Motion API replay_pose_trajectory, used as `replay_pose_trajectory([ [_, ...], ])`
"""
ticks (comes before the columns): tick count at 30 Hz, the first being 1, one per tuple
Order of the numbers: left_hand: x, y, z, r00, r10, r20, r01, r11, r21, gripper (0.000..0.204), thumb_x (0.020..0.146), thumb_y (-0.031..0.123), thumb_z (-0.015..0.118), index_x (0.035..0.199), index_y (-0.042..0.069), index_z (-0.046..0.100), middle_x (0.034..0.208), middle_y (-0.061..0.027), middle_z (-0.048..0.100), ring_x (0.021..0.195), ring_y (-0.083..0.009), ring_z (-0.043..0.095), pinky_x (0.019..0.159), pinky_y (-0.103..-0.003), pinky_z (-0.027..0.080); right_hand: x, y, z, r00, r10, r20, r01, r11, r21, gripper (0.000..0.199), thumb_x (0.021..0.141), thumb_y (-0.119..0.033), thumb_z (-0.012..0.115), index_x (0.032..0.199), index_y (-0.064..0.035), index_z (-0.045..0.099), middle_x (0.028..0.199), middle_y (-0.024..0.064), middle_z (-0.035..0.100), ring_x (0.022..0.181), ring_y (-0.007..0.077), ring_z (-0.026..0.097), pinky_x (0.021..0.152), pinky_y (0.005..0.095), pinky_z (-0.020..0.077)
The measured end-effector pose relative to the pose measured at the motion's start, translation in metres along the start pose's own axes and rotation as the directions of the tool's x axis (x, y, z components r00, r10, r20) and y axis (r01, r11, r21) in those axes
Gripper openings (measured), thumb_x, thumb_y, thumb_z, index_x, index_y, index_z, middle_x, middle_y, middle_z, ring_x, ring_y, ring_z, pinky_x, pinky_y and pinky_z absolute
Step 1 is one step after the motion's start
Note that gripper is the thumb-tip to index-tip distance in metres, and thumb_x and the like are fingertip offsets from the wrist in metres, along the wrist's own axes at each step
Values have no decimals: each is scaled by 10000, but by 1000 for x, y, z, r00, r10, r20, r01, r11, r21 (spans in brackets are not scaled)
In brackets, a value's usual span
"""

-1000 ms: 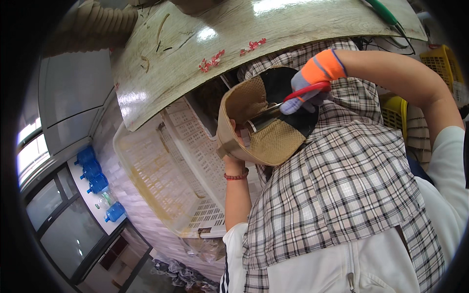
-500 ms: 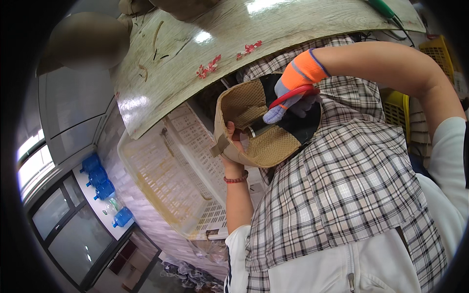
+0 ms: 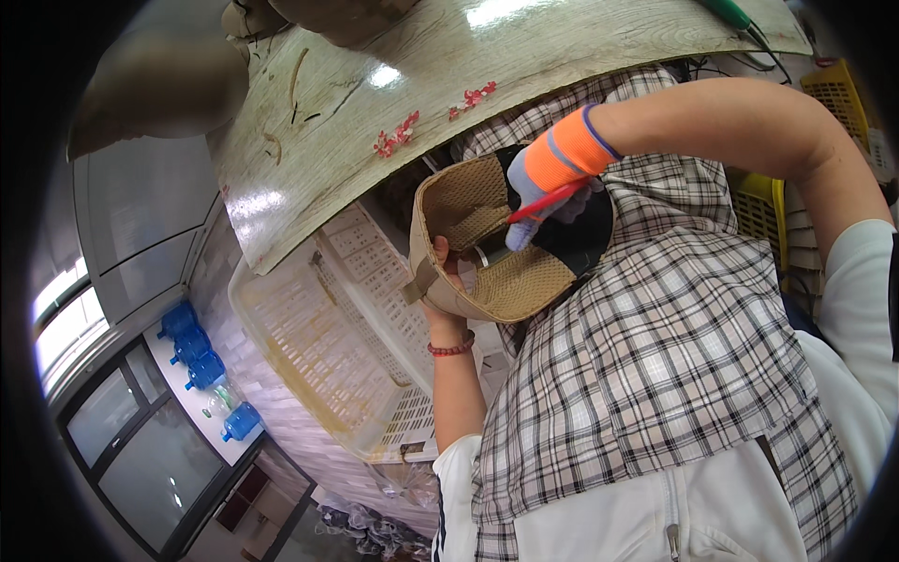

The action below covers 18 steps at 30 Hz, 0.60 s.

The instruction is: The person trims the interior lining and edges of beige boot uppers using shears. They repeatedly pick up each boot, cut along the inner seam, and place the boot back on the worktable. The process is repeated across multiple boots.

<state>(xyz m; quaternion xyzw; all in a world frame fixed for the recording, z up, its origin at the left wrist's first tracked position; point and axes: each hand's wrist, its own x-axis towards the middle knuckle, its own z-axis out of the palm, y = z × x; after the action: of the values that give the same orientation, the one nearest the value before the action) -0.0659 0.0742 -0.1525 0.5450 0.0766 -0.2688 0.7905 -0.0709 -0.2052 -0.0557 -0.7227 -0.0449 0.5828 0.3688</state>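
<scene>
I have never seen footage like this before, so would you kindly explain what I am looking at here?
There is no machine: this is a person at work, filmed by a wide fisheye camera worn on their head and looking down, so straight edges bend. The checked cloth filling the lower right is their own clothing. Their left hand, bare with a red bracelet, grips a tan cap turned inside out towards the camera. Their right hand, in a glove with an orange cuff, holds a thin red tool inside the cap. Above is a wood-patterned table with small red bits on it, and a pale plastic crate sits beside it.
</scene>
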Motion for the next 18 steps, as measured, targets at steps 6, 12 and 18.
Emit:
replay_pose_trajectory([
  [6,4,-17,-10,994,101,49,-98,994,-50,417,946,187,692,1308,18,574,1253,-124,652,1148,-254,622,969,-414,509,0,43,15,978,-23,207,10,998,62,834,830,-799,541,816,11,736,588,71,592,487,181,584,494,313,535],
  [12,21,-21,6,986,25,163,-1,989,-147,499,948,204,692,1372,15,511,1290,-106,616,1169,-246,594,1007,-411,500,3,86,20,897,-220,384,12,879,476,1024,869,-854,273,1051,64,689,702,76,602,576,182,607,561,318,550],
  [18,25,-21,1,991,5,131,-4,1000,-7,497,940,209,700,1362,20,517,1273,-113,631,1136,-263,623,973,-427,539,5,104,10,872,-347,345,130,844,520,1075,854,-872,241,1015,88,697,673,88,588,591,220,651,586,352,586],
])
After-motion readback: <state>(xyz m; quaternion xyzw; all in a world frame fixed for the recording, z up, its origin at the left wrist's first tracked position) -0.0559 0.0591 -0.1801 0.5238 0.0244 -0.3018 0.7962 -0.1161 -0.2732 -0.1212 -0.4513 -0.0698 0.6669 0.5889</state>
